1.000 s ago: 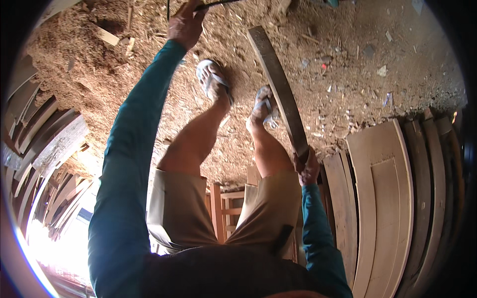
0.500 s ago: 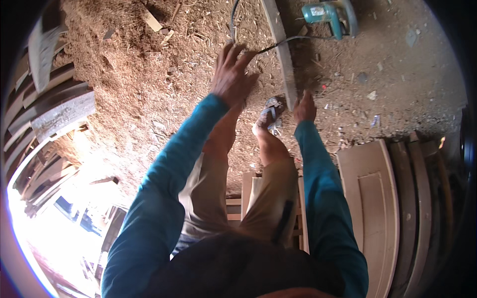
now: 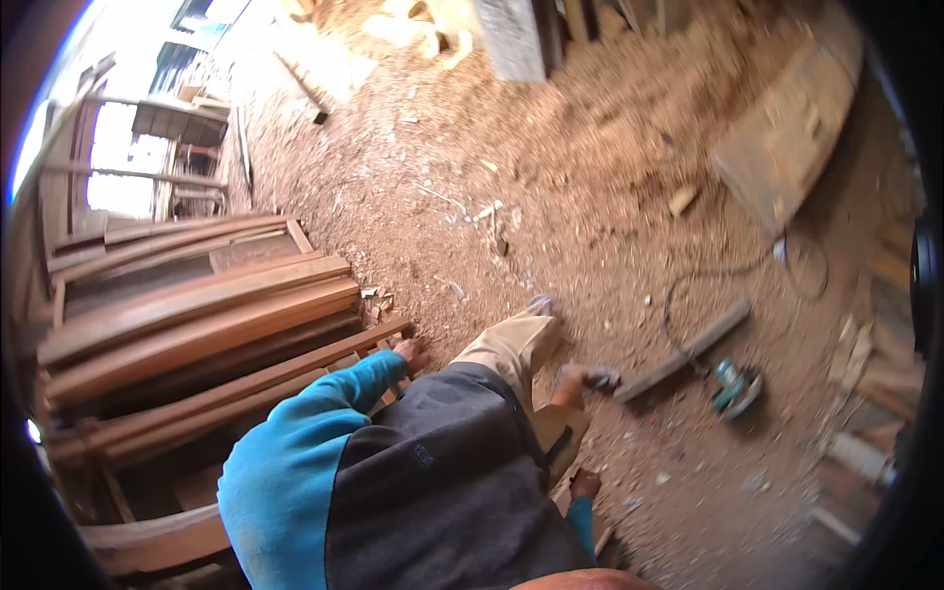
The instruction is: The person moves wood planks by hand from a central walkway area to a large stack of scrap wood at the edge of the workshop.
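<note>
My left hand (image 3: pixel 412 353) is low at my left side, close to the end of a reddish-brown wooden frame (image 3: pixel 339 356). Whether it touches the wood is unclear, since its fingers are small and blurred. On the other side, my right hand (image 3: pixel 585 483) hangs beside my knee, partly curled, and no object shows in it. A teal power saw (image 3: pixel 733 389) lies on the ground to the right. Next to it lies a narrow wooden bar (image 3: pixel 685 352), its near end close to my sandalled foot. A dark cord (image 3: pixel 671 295) runs from beside the bar toward the far right.
Wooden frames and panels (image 3: pixel 197 305) are stacked along the left. Wood shavings cover the dirt ground (image 3: pixel 551 206). A broad board (image 3: pixel 787 147) lies at the far right, with scrap wood (image 3: pixel 875 393) along the right edge. A grey plank (image 3: pixel 511 39) stands out at the top.
The view has swung left, bringing the frame stack into sight and shifting the saw and bar rightward and lower. My left hand has left the cord and dropped beside the wooden frame.
</note>
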